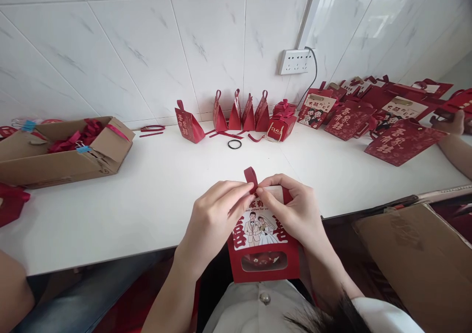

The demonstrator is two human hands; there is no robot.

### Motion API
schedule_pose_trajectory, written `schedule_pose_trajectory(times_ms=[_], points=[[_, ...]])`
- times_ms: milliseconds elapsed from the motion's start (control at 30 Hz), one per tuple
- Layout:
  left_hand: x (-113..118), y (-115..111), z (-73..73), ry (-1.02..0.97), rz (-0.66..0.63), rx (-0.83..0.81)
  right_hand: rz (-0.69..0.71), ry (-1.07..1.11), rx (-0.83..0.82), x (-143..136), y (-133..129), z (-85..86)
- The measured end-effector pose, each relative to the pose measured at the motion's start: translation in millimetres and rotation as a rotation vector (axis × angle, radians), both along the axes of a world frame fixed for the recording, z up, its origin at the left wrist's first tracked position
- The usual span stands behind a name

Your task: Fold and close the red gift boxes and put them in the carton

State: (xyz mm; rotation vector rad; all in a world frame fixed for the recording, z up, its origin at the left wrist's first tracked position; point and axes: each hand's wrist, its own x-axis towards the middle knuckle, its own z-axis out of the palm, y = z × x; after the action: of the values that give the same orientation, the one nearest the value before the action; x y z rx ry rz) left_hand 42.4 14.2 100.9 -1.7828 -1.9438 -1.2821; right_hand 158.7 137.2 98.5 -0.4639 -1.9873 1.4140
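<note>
- Dark hair [350, 316] and a white shirt [247, 306] with a round button sit nearest me.
- I see the left hand [216, 210] pinching the base of a maroon ribbon loop [250, 175] between its fingertips.
- On my feed the right hand [295, 208] is closed on the top of the red gift box [265, 270], its thumb tip just beside the loop.
- That box is held before the shirt, at the near edge of the white table [158, 200], its printed couple above a clear window.
- Farther out, a black ring [234, 140] lies mid-table.
- Beyond it, slim red boxes [236, 117] stand in a row near the tiled wall [210, 38].
- To the left, I see an open cardboard box [106, 168] holding red ribbons [90, 131].
- At far right, printed red packages [346, 121] crowd together, with another person's hand [454, 123] near them.
- Near right, a brown carton [401, 239] sits below the tabletop.
</note>
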Motion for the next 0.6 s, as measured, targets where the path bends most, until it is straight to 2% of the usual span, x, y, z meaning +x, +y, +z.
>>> schedule_pose_trajectory(times_ms=[200, 300, 467, 600], points=[[2.3, 1.9, -4.0, 0.04, 0.009, 0.036, 0.007, 0.009, 0.011, 0.9, -0.4, 0.8], [3.4, 1.8, -3.2, -0.008, -0.008, 0.057, -0.002, 0.034, 0.044, 1.3, -0.3, 0.6], [6.0, 3.3, -1.4, -0.202, -0.041, 0.063, -0.017, 0.076, 0.08, 1.7, -1.3, 0.5], [8.1, 7.6, -1.8, -0.506, 0.054, 0.07, -0.051, 0.116, 0.094, -0.5, -3.8, 0.1]])
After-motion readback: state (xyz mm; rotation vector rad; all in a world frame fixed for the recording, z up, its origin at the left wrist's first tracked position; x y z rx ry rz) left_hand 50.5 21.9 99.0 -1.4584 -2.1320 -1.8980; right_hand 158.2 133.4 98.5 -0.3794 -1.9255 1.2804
